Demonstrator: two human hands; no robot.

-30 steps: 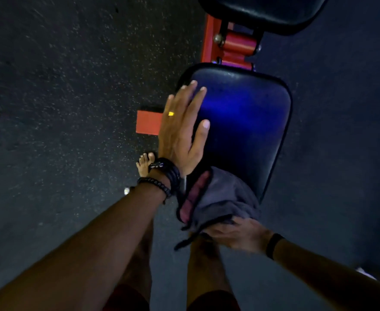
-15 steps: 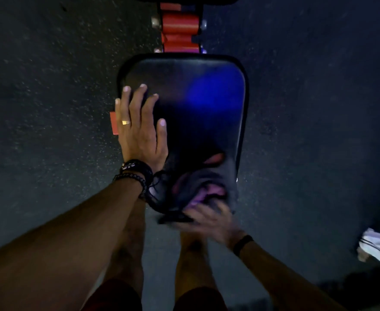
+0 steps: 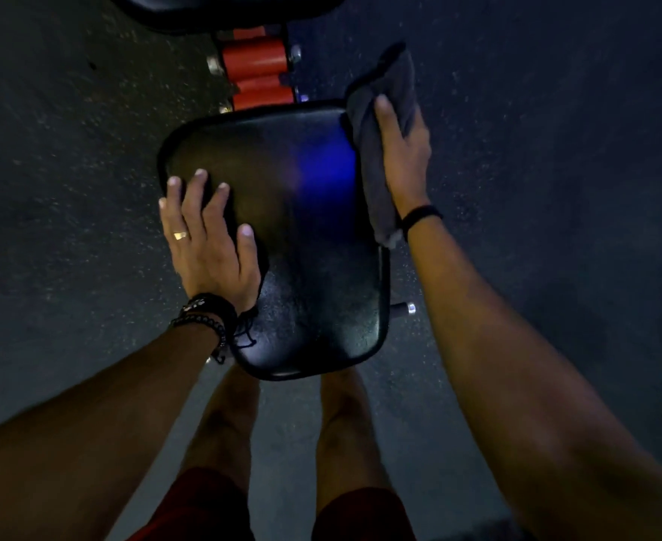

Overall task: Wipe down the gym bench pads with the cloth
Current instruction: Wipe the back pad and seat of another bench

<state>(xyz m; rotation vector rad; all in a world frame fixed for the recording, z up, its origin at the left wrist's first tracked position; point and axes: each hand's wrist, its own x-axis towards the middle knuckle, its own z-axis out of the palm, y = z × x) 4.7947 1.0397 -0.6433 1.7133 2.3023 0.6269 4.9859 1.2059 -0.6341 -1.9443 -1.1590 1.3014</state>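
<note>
A: Where's the cloth (image 3: 376,150) right now?

B: Right hand (image 3: 405,158) has it, fingers clamped round it against the seat pad's (image 3: 313,267) right edge.

A: And the left hand (image 3: 208,244)?

B: Flat on the pad's left side, fingers spread apart, red bench frame (image 3: 257,72) just past them.

Two bench pads (image 3: 313,244), one cloth (image 3: 376,150), two hands (image 3: 208,244), one ring (image 3: 180,235)
</note>
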